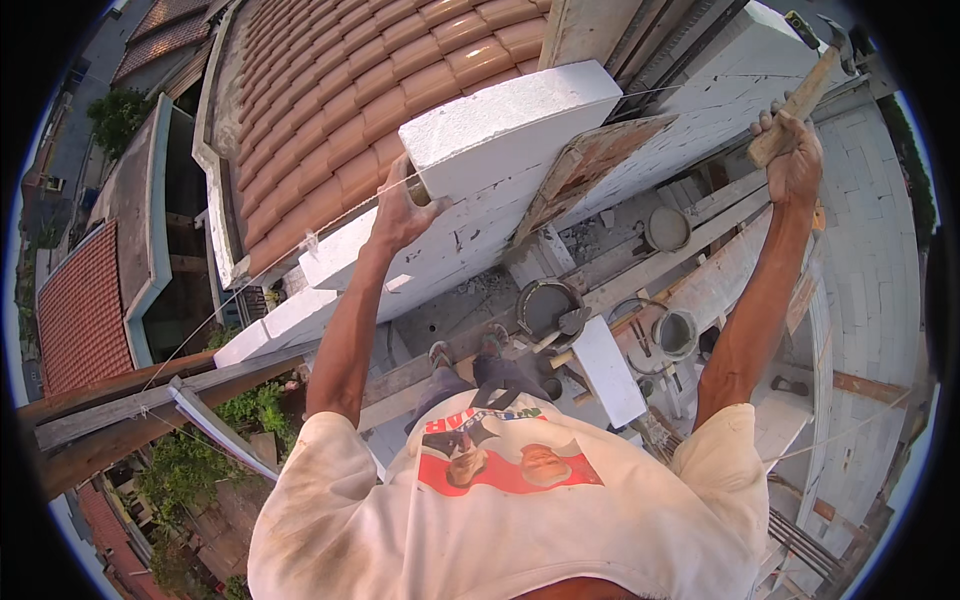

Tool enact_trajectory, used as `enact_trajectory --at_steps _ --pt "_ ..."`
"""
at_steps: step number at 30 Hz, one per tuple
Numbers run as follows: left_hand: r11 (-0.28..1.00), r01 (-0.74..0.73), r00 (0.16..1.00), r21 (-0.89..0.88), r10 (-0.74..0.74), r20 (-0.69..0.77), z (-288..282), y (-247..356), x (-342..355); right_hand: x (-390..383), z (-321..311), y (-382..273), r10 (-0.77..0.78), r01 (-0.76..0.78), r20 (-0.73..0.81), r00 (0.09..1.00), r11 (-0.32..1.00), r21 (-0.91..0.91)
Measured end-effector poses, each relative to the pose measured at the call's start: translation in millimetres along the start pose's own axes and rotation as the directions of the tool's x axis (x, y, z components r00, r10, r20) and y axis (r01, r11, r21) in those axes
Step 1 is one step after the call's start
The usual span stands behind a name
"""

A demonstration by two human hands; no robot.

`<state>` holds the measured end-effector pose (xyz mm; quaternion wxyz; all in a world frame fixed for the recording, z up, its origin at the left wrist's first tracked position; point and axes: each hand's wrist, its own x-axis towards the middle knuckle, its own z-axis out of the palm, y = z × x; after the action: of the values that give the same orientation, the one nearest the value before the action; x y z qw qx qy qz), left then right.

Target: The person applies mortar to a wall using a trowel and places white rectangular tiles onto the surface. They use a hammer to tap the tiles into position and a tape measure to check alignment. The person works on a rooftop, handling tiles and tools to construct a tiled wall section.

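Observation:
A large white building block (510,115) sits on top of the white block wall (455,245). My left hand (402,212) grips the block's left end, thumb on the near side and fingers reaching up over the end face. A taut string (345,215) runs along the wall by that hand. Out to the right, my right hand (793,160) is closed around the wooden handle of a hammer (806,92). The hammer is raised, its metal head up and away from the block.
Below me, wooden planks (640,285) carry a mortar bucket (545,308), further buckets (675,335) and a loose white block (608,370). A stained board (590,170) leans on the wall. Beyond the wall lies a tiled roof (370,90). At left, a timber beam (180,385) crosses above a drop.

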<state>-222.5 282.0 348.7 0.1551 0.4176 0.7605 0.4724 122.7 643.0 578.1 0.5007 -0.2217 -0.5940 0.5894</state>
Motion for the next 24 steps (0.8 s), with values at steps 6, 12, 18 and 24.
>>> enact_trajectory --at_steps 6,12,18,24 --pt "0.989 -0.148 0.988 0.0 0.148 0.038 -31 1 0 -135 39 6 0.038 -0.043 -0.031 0.999 0.985 -0.167" --pt "0.978 -0.203 0.979 -0.041 0.203 -0.01 -28 -8 11 -194 107 18 0.195 -0.119 0.083 0.977 0.831 -0.543" --pt "0.954 -0.297 0.951 0.03 0.299 -0.08 -19 -10 10 -190 165 15 0.326 -0.153 0.17 0.93 0.763 -0.628" --pt "0.952 -0.304 0.947 0.038 0.306 -0.102 -23 -3 8 -176 176 32 0.173 0.117 0.26 0.95 0.576 -0.809"
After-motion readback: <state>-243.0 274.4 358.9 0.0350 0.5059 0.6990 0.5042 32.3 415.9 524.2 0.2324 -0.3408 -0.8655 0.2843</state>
